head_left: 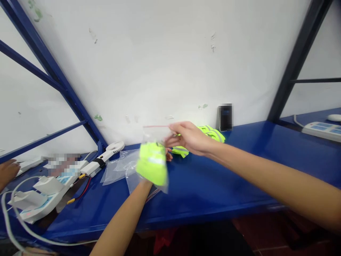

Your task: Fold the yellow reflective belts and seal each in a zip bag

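**While both hands are on it, a clear bag hangs above the blue worktop**

Where the worktop (213,185) meets the white wall (160,71), the clear bag (153,156) is held up off the surface, blurred, with a neon yellow band (152,169) inside it. The right hand (190,138) pinches the bag's top edge at its red seal line, fingers closed on the plastic. The left hand (167,155) is behind the bag and mostly hidden, so its grip cannot be told.

Empty bags (117,167) lie flat just left of the held bag, and a pile of yellow bands (210,135) lies against the wall behind the right hand. A small white fan (112,151) and a power strip (39,199) crowd the left end, near another person's hand (6,172). Bare blue surface runs from the right forearm to the front edge.
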Demonstrator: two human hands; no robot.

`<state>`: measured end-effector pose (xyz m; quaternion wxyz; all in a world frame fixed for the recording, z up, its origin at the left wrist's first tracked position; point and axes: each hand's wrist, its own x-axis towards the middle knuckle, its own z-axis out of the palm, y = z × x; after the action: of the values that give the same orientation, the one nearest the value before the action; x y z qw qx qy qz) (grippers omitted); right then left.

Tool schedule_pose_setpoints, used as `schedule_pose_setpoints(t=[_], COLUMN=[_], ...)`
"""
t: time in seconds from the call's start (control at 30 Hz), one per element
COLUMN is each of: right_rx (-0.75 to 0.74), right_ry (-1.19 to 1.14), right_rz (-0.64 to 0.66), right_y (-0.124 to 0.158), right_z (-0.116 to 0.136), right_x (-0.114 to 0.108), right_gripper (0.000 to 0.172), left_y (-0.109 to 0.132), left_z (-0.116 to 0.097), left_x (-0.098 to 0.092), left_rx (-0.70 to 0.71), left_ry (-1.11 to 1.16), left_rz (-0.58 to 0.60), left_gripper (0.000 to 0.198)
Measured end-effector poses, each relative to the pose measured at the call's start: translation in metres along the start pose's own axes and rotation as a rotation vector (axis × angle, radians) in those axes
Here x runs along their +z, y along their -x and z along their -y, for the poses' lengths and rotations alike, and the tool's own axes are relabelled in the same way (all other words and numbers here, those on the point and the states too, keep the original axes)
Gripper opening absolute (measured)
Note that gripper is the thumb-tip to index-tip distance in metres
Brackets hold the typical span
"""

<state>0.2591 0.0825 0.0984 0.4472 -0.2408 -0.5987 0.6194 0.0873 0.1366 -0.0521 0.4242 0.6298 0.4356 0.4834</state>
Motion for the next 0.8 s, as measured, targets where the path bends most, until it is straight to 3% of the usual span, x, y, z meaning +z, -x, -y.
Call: schedule_pose_setpoints(t=[0.07, 0.13, 0.2, 0.27, 0.3, 0.4, 0.47, 0.6, 0.8], right_rx=[-0.093, -0.13, 0.025, 0.133, 0.116, 0.019, -0.068, -0.21, -0.288], right_ry=[-0.064, 0.02, 0.36, 0.842, 1.054, 1.248, 1.366, 1.362, 1.345], right_rz=[-0.101, -0.222, -0.253, -0.207, -0.221, -0.304, -0.267, -0.154, -0.038], right_y=[-0.04, -0.076, -0.101, -0.11, -0.11, -0.093, -0.076, -0.044, -0.015], right_z=[-0.007, -0.019, -0.035, -0.051, -0.059, -0.076, -0.084, -0.095, -0.109], right_x=[0.013, 0.015, 0.006, -0.013, -0.024, -0.057, -0.075, -0.097, -0.103], right_gripper=[0.024, 0.029, 0.045, 0.05, 0.046, 0.03, 0.028, 0.028, 0.037], left_y=[-0.001, -0.002, -0.003, -0.003, -0.003, -0.005, -0.006, -0.006, -0.005], left_z=[0.0, 0.0, -0.001, -0.001, -0.001, 0.0, 0.001, 0.001, -0.001], left_x=[0.001, 0.003, 0.003, 0.002, 0.002, 0.002, 0.002, 0.004, 0.004], left_rx=[-0.017, -0.047, -0.077, -0.095, -0.099, -0.12, -0.126, -0.104, -0.058], left_ry=[0.065, 0.147, 0.231, 0.295, 0.31, 0.336, 0.33, 0.259, 0.125], left_rz=[-0.031, -0.056, -0.079, -0.113, -0.127, -0.133, -0.116, -0.073, -0.053], left_gripper=[0.03, 0.03, 0.03, 0.031, 0.032, 0.033, 0.031, 0.029, 0.024])
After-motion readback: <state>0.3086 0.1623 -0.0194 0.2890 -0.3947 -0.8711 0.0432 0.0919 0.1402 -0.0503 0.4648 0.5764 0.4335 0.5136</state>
